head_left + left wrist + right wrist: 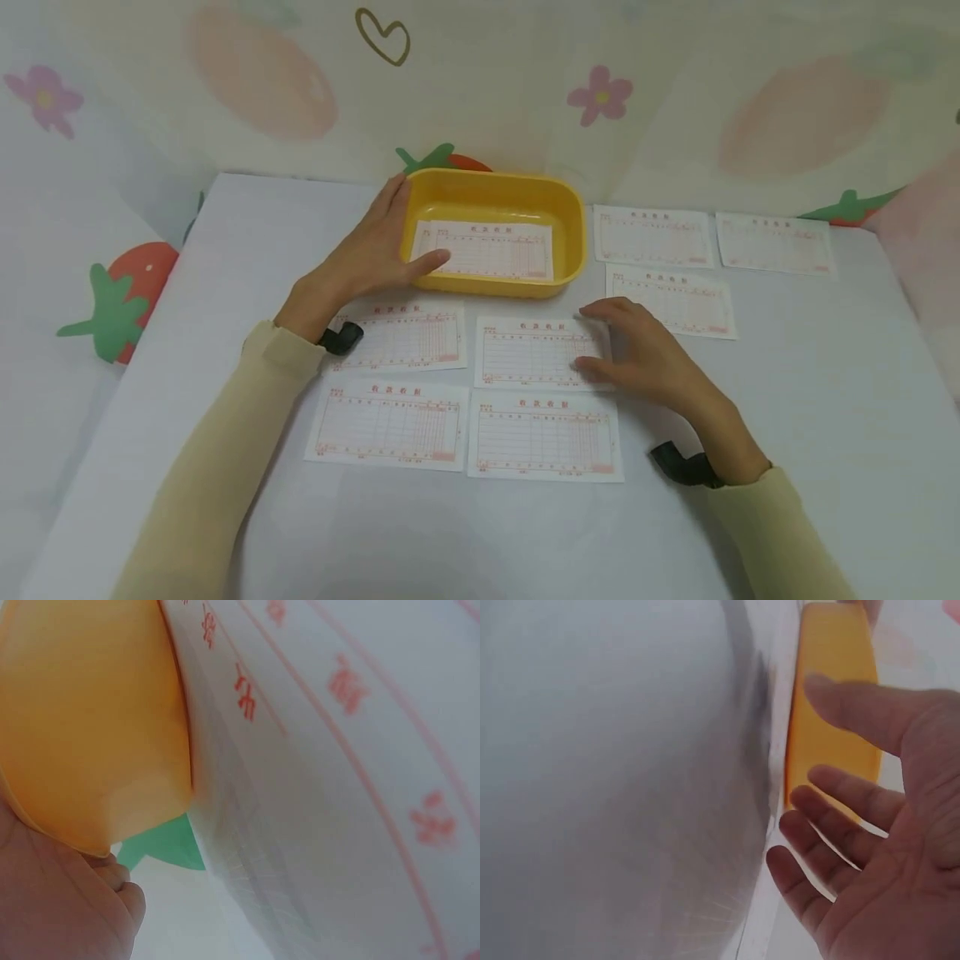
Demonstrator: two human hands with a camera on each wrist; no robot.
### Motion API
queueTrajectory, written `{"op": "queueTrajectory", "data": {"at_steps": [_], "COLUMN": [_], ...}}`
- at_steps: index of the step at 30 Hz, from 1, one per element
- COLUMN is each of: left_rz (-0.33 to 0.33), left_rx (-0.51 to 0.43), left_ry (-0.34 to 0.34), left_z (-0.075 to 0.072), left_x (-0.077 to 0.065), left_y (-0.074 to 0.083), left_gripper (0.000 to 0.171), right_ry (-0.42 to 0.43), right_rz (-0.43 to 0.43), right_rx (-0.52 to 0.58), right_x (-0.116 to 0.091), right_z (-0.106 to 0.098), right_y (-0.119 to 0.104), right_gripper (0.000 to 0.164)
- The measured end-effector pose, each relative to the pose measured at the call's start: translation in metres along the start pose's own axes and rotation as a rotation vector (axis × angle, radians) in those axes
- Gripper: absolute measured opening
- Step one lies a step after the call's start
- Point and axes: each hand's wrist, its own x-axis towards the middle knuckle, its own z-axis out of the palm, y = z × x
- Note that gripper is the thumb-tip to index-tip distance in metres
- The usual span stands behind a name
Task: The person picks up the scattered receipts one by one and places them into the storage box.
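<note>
A yellow plastic basket (495, 289) stands at the back middle of the table, with a receipt slip (495, 250) printed in red lying inside it. My left hand (367, 250) grips the basket's left end, thumb over the front rim and fingers along the outer side; the left wrist view shows the fingers (112, 881) bent at the basket's edge. Over the right edge of another receipt slip (536, 354), my right hand (645, 354) hovers with thumb and fingers apart and nothing between them. In the right wrist view its fingers (840, 825) are spread loosely.
Receipt slips lie in front of the basket: one by my left wrist (405, 333), and two nearer ones, left (390, 425) and right (546, 437). Three more slips (652, 237) lie right of the basket. A patterned cloth (480, 83) hangs behind the white table (465, 542).
</note>
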Motion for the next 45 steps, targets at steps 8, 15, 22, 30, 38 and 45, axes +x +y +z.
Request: {"op": "queueTrajectory", "data": {"at_steps": [8, 15, 22, 30, 38, 45], "left_rz": [-0.029, -0.045, -0.04, -0.047, -0.035, -0.03], "left_rx": [-0.002, 0.018, 0.028, 0.023, 0.031, 0.035], "left_ry": [0.0, -0.013, -0.026, -0.034, -0.024, -0.023], "left_z": [0.002, 0.002, 0.0, -0.001, 0.0, 0.0], "left_x": [-0.005, -0.005, -0.003, -0.003, -0.001, -0.003], "left_y": [0.002, 0.003, 0.001, 0.002, 0.003, 0.002], "left_gripper": [0.117, 0.117, 0.117, 0.118, 0.116, 0.116], "right_ry": [-0.026, -0.026, -0.044, -0.048, -0.041, -0.031], "right_rz": [0.0, -0.001, 0.093, 0.089, 0.109, 0.1], "right_rx": [-0.132, -0.14, -0.112, -0.045, -0.019, 0.006], "right_x": [-0.001, -0.003, -0.003, -0.003, -0.002, -0.001], "right_z": [0.001, 0.0, -0.001, -0.002, -0.004, -0.003], "right_y": [0.001, 0.003, 0.001, 0.003, 0.005, 0.011], "right_gripper": [0.077, 0.078, 0.077, 0.058, 0.036, 0.021]}}
